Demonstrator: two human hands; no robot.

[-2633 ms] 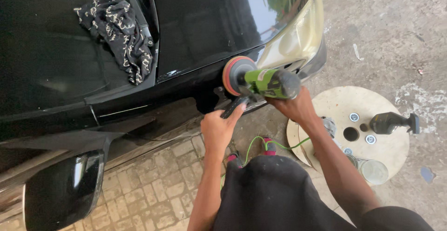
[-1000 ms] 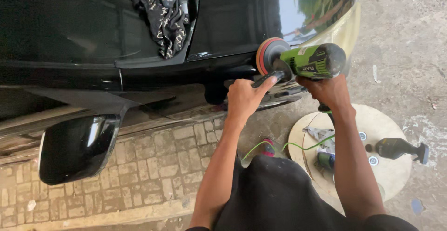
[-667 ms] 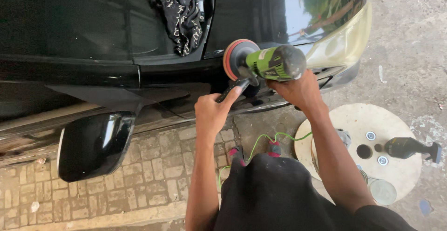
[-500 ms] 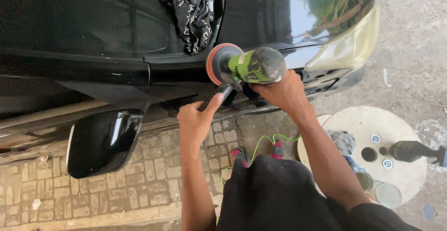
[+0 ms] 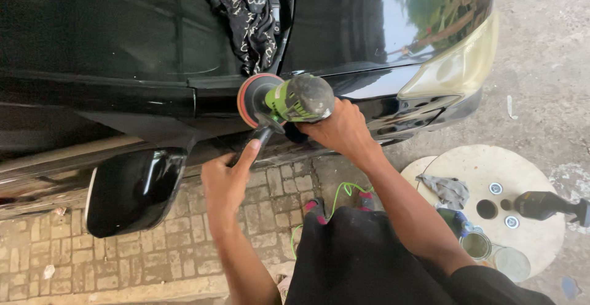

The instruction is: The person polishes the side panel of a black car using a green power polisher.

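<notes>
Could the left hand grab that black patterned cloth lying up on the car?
Probably yes. The cloth lies bare on the car, above the polisher. But the left hand grips the polisher's side handle now.

A patterned black cloth (image 5: 246, 16) lies on the windscreen area, above the side mirror (image 5: 132, 188) that hangs over the brick paving (image 5: 153, 262). At right, a round pale wooden disc (image 5: 528, 182) carries a grey rag (image 5: 447, 189), an open tin (image 5: 476, 245), what appears to be a lid (image 5: 511, 264), and a dark tool (image 5: 544, 205). A yellowed headlight (image 5: 458, 65) sits above the concrete floor (image 5: 547, 53).
</notes>
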